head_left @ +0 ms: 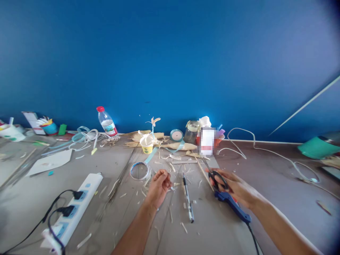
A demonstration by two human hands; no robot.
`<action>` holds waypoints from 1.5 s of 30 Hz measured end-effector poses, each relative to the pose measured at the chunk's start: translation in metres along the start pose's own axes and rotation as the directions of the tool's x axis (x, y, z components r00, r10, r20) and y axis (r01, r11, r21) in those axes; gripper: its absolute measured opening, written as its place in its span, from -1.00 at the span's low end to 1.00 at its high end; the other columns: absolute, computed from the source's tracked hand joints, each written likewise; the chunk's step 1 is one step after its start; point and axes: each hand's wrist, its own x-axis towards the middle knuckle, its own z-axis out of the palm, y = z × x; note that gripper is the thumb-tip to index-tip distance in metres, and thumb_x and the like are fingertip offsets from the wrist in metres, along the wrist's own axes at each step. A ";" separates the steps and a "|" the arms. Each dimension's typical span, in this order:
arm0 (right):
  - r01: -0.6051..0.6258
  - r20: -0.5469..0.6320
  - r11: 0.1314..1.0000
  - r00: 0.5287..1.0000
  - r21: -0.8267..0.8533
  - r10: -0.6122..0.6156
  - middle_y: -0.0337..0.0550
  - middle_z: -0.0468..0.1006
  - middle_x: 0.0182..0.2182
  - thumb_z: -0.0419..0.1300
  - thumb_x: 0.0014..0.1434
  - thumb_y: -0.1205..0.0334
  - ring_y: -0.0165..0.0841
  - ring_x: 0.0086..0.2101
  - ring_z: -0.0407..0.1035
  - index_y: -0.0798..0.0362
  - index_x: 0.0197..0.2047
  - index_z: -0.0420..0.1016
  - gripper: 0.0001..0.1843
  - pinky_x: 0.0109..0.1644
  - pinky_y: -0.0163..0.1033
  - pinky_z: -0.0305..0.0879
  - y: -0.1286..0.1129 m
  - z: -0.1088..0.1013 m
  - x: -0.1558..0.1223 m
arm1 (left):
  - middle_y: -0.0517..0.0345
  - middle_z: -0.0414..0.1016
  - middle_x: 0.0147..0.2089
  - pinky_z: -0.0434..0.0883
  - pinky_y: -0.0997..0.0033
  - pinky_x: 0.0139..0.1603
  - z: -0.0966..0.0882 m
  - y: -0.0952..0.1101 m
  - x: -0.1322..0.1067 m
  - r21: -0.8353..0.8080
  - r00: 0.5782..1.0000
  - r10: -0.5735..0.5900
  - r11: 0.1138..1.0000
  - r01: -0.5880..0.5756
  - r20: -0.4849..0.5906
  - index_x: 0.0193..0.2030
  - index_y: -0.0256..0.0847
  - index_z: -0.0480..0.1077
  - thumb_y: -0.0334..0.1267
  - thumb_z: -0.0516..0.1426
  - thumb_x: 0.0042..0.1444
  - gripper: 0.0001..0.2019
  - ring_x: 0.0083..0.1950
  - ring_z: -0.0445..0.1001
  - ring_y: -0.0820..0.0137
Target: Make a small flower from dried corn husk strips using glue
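Above the table's middle, my left hand (159,187) is closed with its thumb against the curled fingers. Whatever it pinches, if anything, is too small to make out. My right hand (236,186) is closed on a pair of scissors (218,180) with black handles, the blades pointing away from me. Just below them lies a blue glue gun (233,206) with a black cord. Between my hands rests a black-capped pen (187,198). A roll of tape (139,171) lies beyond my left hand, near a small yellow-and-white cup (146,145) holding a flower-like piece on a pale blue stem.
Pale husk scraps litter the table. At left are a white power strip (82,198) with plugs and a bundle of thin wires (120,177). Along the blue wall stand a red-capped bottle (107,122), a ribbon spool (176,135) and a glass jar (191,132). A white cable (276,154) crosses the right side.
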 end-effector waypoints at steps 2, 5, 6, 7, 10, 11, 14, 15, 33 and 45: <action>-0.021 0.040 0.994 0.999 0.108 0.017 -0.18 0.39 -0.46 0.11 0.00 -0.16 -0.51 -0.61 0.05 0.12 -0.05 0.39 -0.41 -0.56 -0.35 -0.05 -0.002 0.025 -0.014 | 0.32 0.27 -0.53 0.18 0.52 -0.46 0.002 0.001 -0.001 -0.014 1.000 0.021 1.000 -0.021 -0.002 -0.46 -0.22 0.24 -0.25 0.23 -0.12 -0.79 -0.61 0.10 0.65; -0.071 0.083 0.981 0.995 0.182 0.057 -0.25 0.35 -0.52 0.13 -0.03 -0.17 -0.52 -0.61 0.05 0.10 -0.08 0.40 -0.42 -0.55 -0.37 -0.06 0.001 0.072 -0.023 | 0.32 0.27 -0.53 0.19 0.49 -0.44 0.003 0.000 -0.001 0.021 0.996 0.088 0.996 -0.088 -0.014 -0.46 -0.21 0.23 -0.23 0.24 -0.13 -0.77 -0.60 0.12 0.64; -0.065 0.068 0.982 0.996 0.178 0.054 -0.26 0.35 -0.53 0.14 -0.04 -0.16 -0.51 -0.60 0.08 0.10 -0.08 0.40 -0.42 -0.55 -0.38 -0.05 0.004 0.086 -0.023 | 0.32 0.28 -0.52 0.19 0.49 -0.44 0.003 -0.001 -0.001 0.046 0.992 0.121 0.992 -0.120 -0.018 -0.46 -0.20 0.24 -0.22 0.24 -0.13 -0.77 -0.60 0.12 0.64; -0.038 0.052 0.986 0.998 0.165 0.030 -0.27 0.33 -0.56 0.16 -0.05 -0.14 -0.49 -0.57 0.11 0.13 -0.09 0.40 -0.43 -0.53 -0.37 -0.02 0.007 0.100 -0.021 | 0.31 0.29 -0.52 0.19 0.48 -0.43 0.003 -0.002 -0.001 0.076 0.988 0.155 0.985 -0.153 -0.020 -0.45 -0.20 0.24 -0.21 0.24 -0.13 -0.77 -0.60 0.13 0.63; 0.034 0.009 0.991 0.999 0.130 -0.036 -0.32 0.26 -0.60 0.14 0.00 -0.05 -0.48 -0.57 0.12 0.17 -0.11 0.41 -0.50 -0.51 -0.38 0.02 0.017 0.126 -0.014 | 0.29 0.33 -0.51 0.19 0.48 -0.44 0.003 -0.004 -0.001 0.155 0.971 0.239 0.960 -0.234 -0.013 -0.44 -0.20 0.26 -0.20 0.21 -0.09 -0.80 -0.58 0.18 0.61; 0.066 -0.008 0.992 0.998 0.110 -0.066 -0.31 0.28 -0.59 0.13 0.02 -0.02 -0.47 -0.55 0.14 0.17 -0.11 0.41 -0.53 -0.50 -0.38 0.04 0.020 0.131 -0.012 | 0.28 0.33 -0.51 0.18 0.49 -0.45 0.003 -0.004 -0.001 0.170 0.967 0.254 0.954 -0.248 -0.012 -0.44 -0.21 0.26 -0.20 0.21 -0.08 -0.81 -0.57 0.20 0.59; 0.133 -0.060 0.991 0.989 0.003 -0.133 -0.25 0.37 -0.53 0.10 0.05 0.05 -0.43 -0.50 0.24 0.15 -0.10 0.40 -0.59 -0.46 -0.38 0.13 0.026 0.138 -0.011 | 0.28 0.34 -0.52 0.18 0.49 -0.45 0.003 -0.005 -0.002 0.176 0.963 0.268 0.949 -0.260 -0.021 -0.41 -0.20 0.27 -0.21 0.20 -0.05 -0.82 -0.55 0.24 0.57; 0.143 -0.069 0.989 0.987 -0.043 -0.146 -0.24 0.40 -0.51 0.10 0.06 0.07 -0.42 -0.49 0.27 0.14 -0.09 0.39 -0.60 -0.45 -0.38 0.15 0.027 0.139 -0.012 | 0.28 0.33 -0.53 0.18 0.49 -0.44 0.004 -0.004 -0.003 0.173 0.963 0.267 0.950 -0.259 -0.025 -0.41 -0.20 0.27 -0.21 0.20 -0.05 -0.82 -0.55 0.24 0.56; 0.232 -0.146 0.951 0.953 -0.206 -0.264 -0.10 0.56 -0.31 0.07 0.06 0.26 -0.33 -0.34 0.43 0.10 -0.08 0.39 -0.67 -0.24 -0.33 0.31 0.038 0.152 -0.002 | 0.32 0.26 -0.59 0.14 0.54 -0.51 0.002 -0.009 -0.001 0.223 0.971 0.229 0.952 -0.210 -0.062 -0.40 -0.20 0.30 -0.14 0.22 -0.09 -0.78 -0.58 0.21 0.57; 0.186 -0.169 0.960 0.960 -0.209 -0.223 -0.11 0.55 -0.41 0.05 0.09 0.09 -0.29 -0.39 0.42 0.11 -0.12 0.41 -0.65 -0.29 -0.29 0.32 0.039 0.143 0.000 | 0.28 0.33 -0.44 0.23 0.51 -0.42 0.007 -0.005 -0.004 0.137 0.980 0.187 0.975 -0.176 -0.071 -0.42 -0.21 0.28 -0.19 0.23 -0.11 -0.79 -0.58 0.17 0.63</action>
